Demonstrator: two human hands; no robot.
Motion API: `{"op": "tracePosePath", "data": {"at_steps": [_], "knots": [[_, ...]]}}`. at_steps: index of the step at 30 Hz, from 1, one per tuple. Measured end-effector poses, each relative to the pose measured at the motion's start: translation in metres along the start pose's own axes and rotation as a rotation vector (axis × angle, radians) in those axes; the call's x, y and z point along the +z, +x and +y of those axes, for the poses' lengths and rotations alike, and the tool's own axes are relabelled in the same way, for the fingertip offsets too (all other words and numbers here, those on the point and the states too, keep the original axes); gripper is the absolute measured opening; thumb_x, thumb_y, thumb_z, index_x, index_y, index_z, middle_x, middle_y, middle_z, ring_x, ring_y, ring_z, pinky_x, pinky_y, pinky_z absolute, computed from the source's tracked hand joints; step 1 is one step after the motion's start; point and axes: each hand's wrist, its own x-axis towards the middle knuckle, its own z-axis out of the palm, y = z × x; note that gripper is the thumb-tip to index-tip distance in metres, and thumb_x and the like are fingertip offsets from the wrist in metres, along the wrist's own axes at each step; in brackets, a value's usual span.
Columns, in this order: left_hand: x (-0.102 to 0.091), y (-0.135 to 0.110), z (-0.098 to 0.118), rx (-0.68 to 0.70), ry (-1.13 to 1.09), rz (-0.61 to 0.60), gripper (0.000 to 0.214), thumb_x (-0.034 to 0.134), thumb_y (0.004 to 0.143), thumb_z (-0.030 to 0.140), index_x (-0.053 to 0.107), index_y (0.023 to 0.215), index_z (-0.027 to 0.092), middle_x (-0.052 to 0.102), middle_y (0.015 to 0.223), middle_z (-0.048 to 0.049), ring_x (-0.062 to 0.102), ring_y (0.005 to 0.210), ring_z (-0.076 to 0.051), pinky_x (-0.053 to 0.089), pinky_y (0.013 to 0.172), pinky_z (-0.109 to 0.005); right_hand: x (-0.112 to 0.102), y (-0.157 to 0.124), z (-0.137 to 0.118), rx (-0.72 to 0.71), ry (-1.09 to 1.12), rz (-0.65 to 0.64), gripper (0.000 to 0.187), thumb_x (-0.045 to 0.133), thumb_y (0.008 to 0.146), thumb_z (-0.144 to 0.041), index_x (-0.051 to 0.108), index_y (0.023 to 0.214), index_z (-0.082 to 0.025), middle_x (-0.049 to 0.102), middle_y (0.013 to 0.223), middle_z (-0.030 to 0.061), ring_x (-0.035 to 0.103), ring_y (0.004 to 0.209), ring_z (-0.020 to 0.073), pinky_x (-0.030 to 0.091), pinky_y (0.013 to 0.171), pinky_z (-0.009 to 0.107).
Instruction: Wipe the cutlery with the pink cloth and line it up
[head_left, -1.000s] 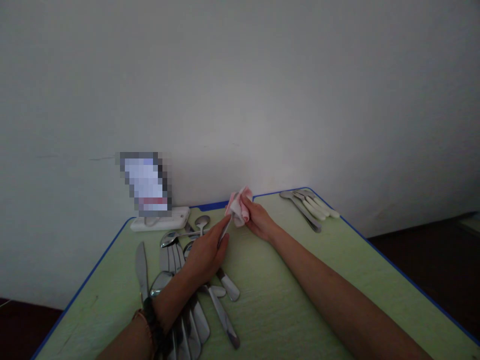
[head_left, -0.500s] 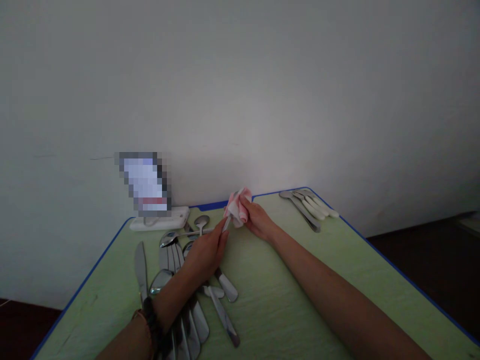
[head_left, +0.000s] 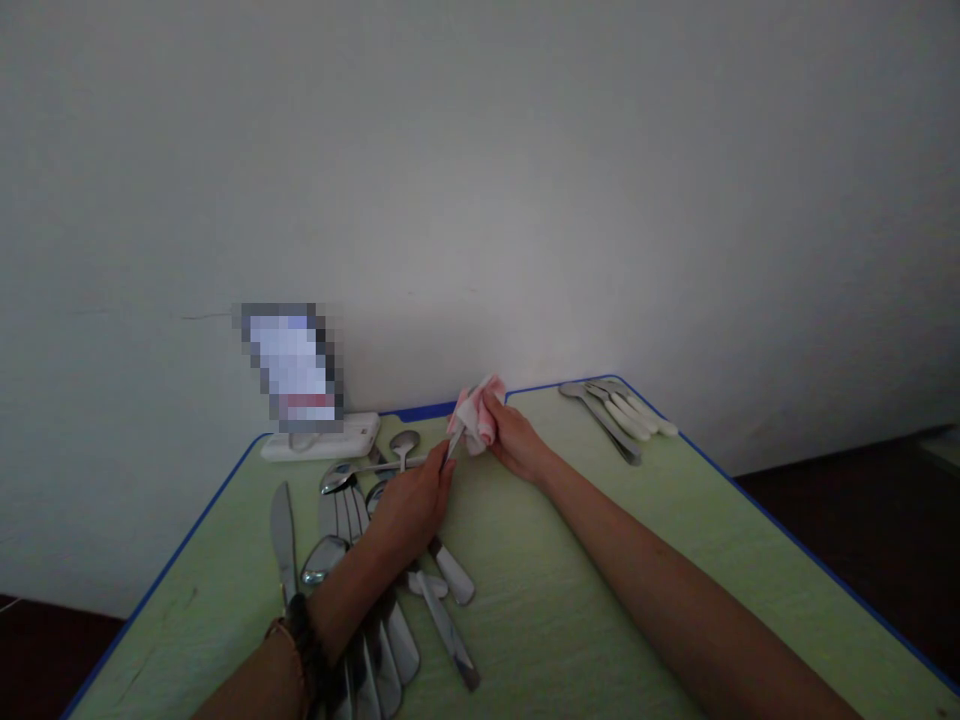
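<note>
A pink-and-white cloth (head_left: 475, 428) is pinched in my right hand (head_left: 519, 437), whose fingers are closed on it. My left hand (head_left: 409, 510) grips the handle of a piece of cutlery (head_left: 452, 446); its other end is wrapped in the cloth, so its kind is hidden. Under and around my left forearm lie a knife (head_left: 283, 530), a spoon (head_left: 405, 441), a large serving spoon (head_left: 325, 558) and several more metal utensils, partly covered by the arm. Farther right, a small group holds long metal cutlery (head_left: 609, 424) and white-handled pieces (head_left: 628, 417).
The light green table (head_left: 555, 590) has a blue edge and stands against a grey wall (head_left: 525, 180). At the back left, a blurred phone (head_left: 291, 365) leans above a white box-like device (head_left: 352, 437). Dark floor (head_left: 847, 500) shows beyond the right edge.
Both hands stay in nearly the same place. The cutlery handle and the cloth's folds have shifted slightly, and the left fingers sit a little differently on the handle.
</note>
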Motion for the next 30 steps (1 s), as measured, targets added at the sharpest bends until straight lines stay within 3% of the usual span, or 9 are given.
{"op": "tracePosePath", "data": {"at_steps": [6,11,16,20,25,30], "knots": [[-0.002,-0.001,-0.001,-0.008,-0.15,0.067,0.04,0.02,0.094,0.028,0.046,0.122,0.015,0.067,0.076,-0.0074,0.066,0.068,-0.02,0.046,0.065,-0.029,0.003,0.003,-0.003,-0.039,0.164,-0.007,0.042,0.047,0.08,-0.056,0.061,0.085,-0.017,0.065,0.069,0.0018,0.059,0.067,0.0135,0.047,0.064,0.026],[-0.006,-0.004,0.0,0.032,-0.232,0.073,0.04,0.019,0.094,0.031,0.049,0.117,0.017,0.061,0.063,-0.0019,0.061,0.056,-0.017,0.042,0.056,-0.026,-0.003,0.008,-0.002,-0.067,0.236,0.023,0.029,0.049,0.084,-0.044,0.059,0.076,-0.018,0.063,0.063,0.001,0.058,0.066,0.0146,0.047,0.065,0.027],[-0.006,-0.006,0.0,0.051,-0.296,0.054,0.042,0.019,0.094,0.033,0.047,0.119,0.016,0.062,0.064,-0.0018,0.061,0.058,-0.017,0.043,0.057,-0.026,-0.008,0.009,-0.002,-0.013,0.28,0.051,0.023,0.047,0.084,-0.022,0.057,0.064,-0.017,0.06,0.057,0.0001,0.053,0.055,0.0115,0.045,0.062,0.024],[-0.008,-0.005,0.003,0.046,-0.168,-0.006,0.039,0.019,0.095,0.032,0.052,0.112,0.018,0.065,0.068,-0.0035,0.064,0.063,-0.018,0.044,0.061,-0.027,-0.009,0.007,-0.003,0.046,0.285,0.072,0.019,0.046,0.08,-0.013,0.06,0.068,-0.016,0.06,0.056,-0.0008,0.053,0.053,0.0112,0.045,0.056,0.023],[-0.009,-0.005,0.005,0.062,-0.05,-0.058,0.035,0.022,0.095,0.029,0.053,0.106,0.019,0.07,0.084,-0.0075,0.067,0.08,-0.021,0.046,0.071,-0.03,-0.007,0.007,-0.003,0.054,0.282,0.073,0.017,0.045,0.079,-0.01,0.06,0.073,-0.017,0.063,0.061,-0.0011,0.056,0.055,0.0116,0.046,0.059,0.024],[-0.01,-0.006,0.005,0.08,-0.041,-0.065,0.032,0.024,0.095,0.03,0.054,0.104,0.02,0.07,0.086,-0.0071,0.067,0.081,-0.021,0.046,0.072,-0.03,-0.006,0.004,-0.002,-0.027,0.212,-0.009,0.01,0.053,0.08,-0.017,0.06,0.073,-0.017,0.06,0.057,-0.0032,0.054,0.053,0.0093,0.044,0.058,0.021]]}}
